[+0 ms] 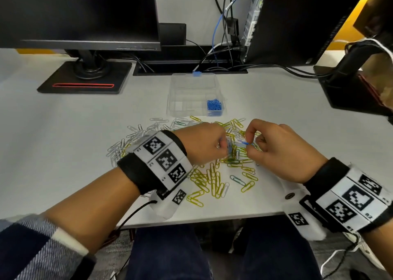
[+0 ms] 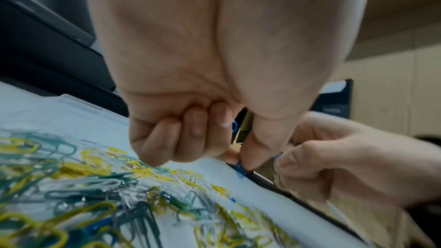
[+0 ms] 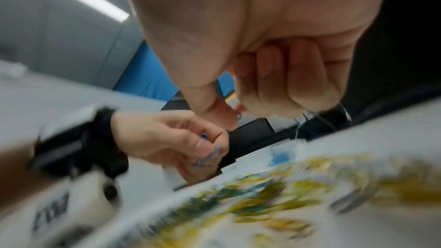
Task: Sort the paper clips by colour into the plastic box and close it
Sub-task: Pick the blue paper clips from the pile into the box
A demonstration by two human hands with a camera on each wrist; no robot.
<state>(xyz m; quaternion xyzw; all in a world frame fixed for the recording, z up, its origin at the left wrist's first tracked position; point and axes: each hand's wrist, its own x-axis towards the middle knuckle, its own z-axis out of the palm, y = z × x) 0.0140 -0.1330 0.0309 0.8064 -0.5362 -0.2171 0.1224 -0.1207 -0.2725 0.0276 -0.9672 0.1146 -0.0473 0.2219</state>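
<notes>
A loose pile of yellow, green and white paper clips (image 1: 212, 173) lies on the white desk in front of me. Behind it stands the clear plastic box (image 1: 191, 92), its lid open, with blue clips (image 1: 214, 105) in its front right compartment. My left hand (image 1: 221, 145) hovers over the pile with its fingers curled and pinches blue paper clips (image 2: 240, 169) between thumb and forefinger. My right hand (image 1: 252, 143) is close beside it and pinches a blue clip (image 1: 244, 143) at its fingertips. The two hands nearly touch.
A monitor stand (image 1: 85, 77) sits at the back left. A computer tower (image 1: 297, 24) and cables (image 1: 219, 52) are behind the box, and a dark stand (image 1: 348, 88) is at the right. The desk's front edge (image 1: 212, 218) runs just below the pile.
</notes>
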